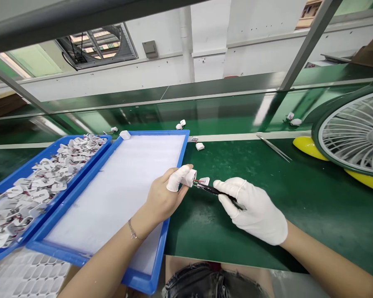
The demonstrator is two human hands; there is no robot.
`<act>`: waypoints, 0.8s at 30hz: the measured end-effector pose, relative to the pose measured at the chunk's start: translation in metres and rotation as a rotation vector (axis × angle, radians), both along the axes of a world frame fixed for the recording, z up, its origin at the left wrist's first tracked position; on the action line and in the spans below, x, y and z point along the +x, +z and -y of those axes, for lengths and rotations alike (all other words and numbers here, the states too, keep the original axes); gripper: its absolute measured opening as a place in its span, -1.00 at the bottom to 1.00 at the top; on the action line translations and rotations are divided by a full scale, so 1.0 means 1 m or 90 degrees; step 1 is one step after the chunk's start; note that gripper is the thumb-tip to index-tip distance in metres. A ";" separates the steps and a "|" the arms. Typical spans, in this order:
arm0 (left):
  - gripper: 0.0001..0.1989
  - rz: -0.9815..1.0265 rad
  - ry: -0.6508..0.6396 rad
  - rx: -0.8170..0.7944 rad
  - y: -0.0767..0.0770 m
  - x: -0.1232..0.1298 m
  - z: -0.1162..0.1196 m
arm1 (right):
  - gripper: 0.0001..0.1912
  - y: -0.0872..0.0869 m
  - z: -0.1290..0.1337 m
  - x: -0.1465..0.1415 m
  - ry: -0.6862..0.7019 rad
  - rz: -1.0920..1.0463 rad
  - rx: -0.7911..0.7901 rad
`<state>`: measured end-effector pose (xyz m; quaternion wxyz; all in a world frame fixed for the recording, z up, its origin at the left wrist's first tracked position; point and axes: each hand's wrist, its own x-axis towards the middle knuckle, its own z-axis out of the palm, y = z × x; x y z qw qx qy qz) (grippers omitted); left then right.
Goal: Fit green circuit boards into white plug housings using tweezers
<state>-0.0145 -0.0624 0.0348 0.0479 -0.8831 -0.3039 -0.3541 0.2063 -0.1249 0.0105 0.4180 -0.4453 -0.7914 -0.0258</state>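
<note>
My left hand (163, 194) has white finger cots on it and pinches a small white plastic housing (190, 178) above the right edge of a blue tray. Red and dark wires run from the housing's open side to a small flat white piece (204, 181). In a white glove, my right hand (257, 210) grips black tweezers (214, 190). Their tips reach the wires at the housing's opening; whether they pinch a wire I cannot tell. Part of the housing is hidden behind my left fingers.
A white-lined blue tray (186, 145) holds one white part (124, 135) in its far corner. Left of it, another blue tray (6, 184) is heaped with white wired parts. Metal tweezers (274, 147) and a green-and-yellow fan (360, 132) stand right on the green bench (317, 207).
</note>
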 end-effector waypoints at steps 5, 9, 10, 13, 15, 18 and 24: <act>-0.52 -0.030 0.011 0.010 0.003 0.002 0.001 | -0.66 0.002 0.000 0.001 0.003 0.027 -0.016; -0.48 -0.031 0.000 0.030 0.004 0.002 0.001 | -0.70 0.003 -0.001 0.002 -0.004 0.033 -0.002; -0.49 -0.030 0.003 0.026 0.004 0.002 0.001 | -0.70 0.003 -0.001 0.002 -0.004 0.035 -0.002; -0.52 -0.028 0.017 0.011 0.004 0.001 0.001 | -0.70 0.002 -0.001 0.002 -0.007 0.038 -0.003; -0.53 -0.026 0.022 0.006 0.004 0.001 0.002 | -0.71 0.001 -0.001 0.002 -0.009 0.040 -0.007; -0.53 -0.024 0.019 0.007 0.003 0.001 0.001 | -0.71 0.000 -0.001 0.002 -0.013 0.043 -0.006; -0.45 -0.022 0.010 0.028 -0.001 0.000 0.000 | -0.70 -0.001 -0.002 0.002 -0.027 0.063 0.029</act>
